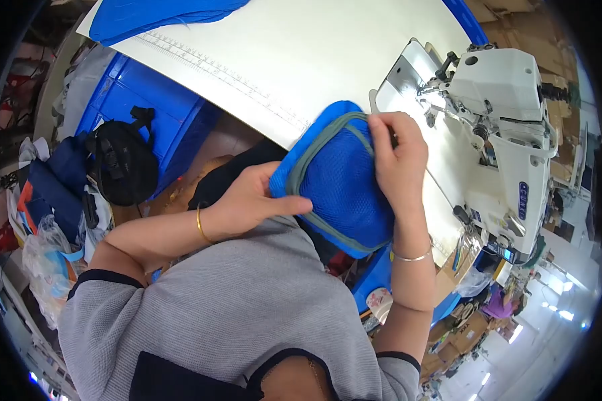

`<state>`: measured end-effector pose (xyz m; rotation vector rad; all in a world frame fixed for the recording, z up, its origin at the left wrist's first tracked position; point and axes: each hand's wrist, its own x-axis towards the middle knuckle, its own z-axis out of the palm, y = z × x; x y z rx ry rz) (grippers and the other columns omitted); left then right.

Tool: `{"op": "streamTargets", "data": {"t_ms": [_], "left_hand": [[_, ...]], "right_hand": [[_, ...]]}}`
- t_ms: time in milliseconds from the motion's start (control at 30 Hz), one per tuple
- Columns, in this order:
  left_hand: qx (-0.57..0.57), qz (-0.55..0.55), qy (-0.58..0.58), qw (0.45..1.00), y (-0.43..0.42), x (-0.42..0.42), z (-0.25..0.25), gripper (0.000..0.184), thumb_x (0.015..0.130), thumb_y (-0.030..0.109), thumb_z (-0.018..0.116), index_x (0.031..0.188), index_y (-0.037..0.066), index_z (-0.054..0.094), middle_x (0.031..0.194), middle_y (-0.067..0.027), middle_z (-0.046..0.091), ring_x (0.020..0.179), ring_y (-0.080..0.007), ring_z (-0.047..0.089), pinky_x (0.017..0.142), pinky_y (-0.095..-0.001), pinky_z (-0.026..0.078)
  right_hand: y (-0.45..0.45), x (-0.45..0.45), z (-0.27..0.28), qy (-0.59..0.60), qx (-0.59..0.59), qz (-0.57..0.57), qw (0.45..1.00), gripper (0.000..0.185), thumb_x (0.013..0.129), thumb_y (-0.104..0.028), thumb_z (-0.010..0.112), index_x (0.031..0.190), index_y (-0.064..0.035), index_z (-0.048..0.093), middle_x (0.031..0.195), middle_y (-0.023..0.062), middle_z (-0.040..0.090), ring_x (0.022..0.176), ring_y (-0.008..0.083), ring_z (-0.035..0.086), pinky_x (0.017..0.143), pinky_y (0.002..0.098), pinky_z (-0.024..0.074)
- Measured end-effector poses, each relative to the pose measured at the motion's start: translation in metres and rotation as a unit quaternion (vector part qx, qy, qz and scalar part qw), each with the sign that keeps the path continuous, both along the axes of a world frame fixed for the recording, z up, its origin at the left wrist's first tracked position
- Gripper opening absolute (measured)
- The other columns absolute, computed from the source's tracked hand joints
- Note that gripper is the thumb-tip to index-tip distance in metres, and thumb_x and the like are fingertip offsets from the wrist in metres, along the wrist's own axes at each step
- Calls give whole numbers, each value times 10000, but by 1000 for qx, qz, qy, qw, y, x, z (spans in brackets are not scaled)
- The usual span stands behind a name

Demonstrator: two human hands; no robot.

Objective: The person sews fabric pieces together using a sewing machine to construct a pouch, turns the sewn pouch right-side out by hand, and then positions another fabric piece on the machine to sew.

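Note:
A blue mesh piece with grey-green binding (344, 180) is held up between both hands, near the front edge of the white sewing table. On its left side my left hand (251, 200) grips the blue border, thumb lying over the binding. My right hand (400, 157) pinches the upper right edge by the binding, its fingers bent and partly hidden behind the piece. Just beyond my right hand stands a white sewing machine (498, 93), its needle area lit.
The white table (261, 60) has a printed ruler strip (214, 70). Blue fabric (160, 17) lies at its far left. Below stand a blue bin (180, 113) and a black bag (122, 160). Plastic bags (50, 260) and cloth are piled at the left.

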<state>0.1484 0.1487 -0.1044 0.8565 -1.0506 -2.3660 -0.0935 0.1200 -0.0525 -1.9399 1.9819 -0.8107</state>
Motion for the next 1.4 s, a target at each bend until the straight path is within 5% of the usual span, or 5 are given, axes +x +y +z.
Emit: {"op": "streamTargets", "data": {"t_ms": [567,800,833,1167,1400], "left_hand": [[-204,197,2,959,-26,4,40,267,1067,159,538,888,-5,649,748,5,577,691,-47,486,629,-222,409],[-242,132,12,961,-15,-23,69,289,1051,171,578,834,-16,620,709,3,528,678,-37,451,613,-227,392],[-245,95,28,964,-16,-24,67,304,1050,185,584,821,-14,610,699,1,515,679,-35,446,612,-232,390],[51,166,62,983,-18,-34,54,268,1052,256,586,955,34,702,816,26,644,765,-28,562,724,-189,473],[42,45,50,997,-20,-12,39,392,898,185,792,1209,-15,662,1086,-89,722,938,-132,682,844,-277,569]], "right_hand": [[131,10,69,-203,17,-29,979,204,1023,-161,602,958,31,623,916,111,695,737,117,598,662,234,453],[153,-1,19,-884,152,94,432,801,1017,-570,494,1515,43,364,1523,241,456,1361,367,512,1178,481,376],[159,-1,35,-679,213,-28,702,952,917,-663,593,1531,20,344,1537,222,446,1367,377,500,1195,482,350],[141,1,9,-878,186,19,441,1072,663,-360,917,1482,80,385,1454,224,530,1236,331,617,1041,424,513],[64,-17,63,-358,197,-74,910,377,852,-116,812,1183,-17,663,953,19,700,865,88,638,786,243,524]]}}
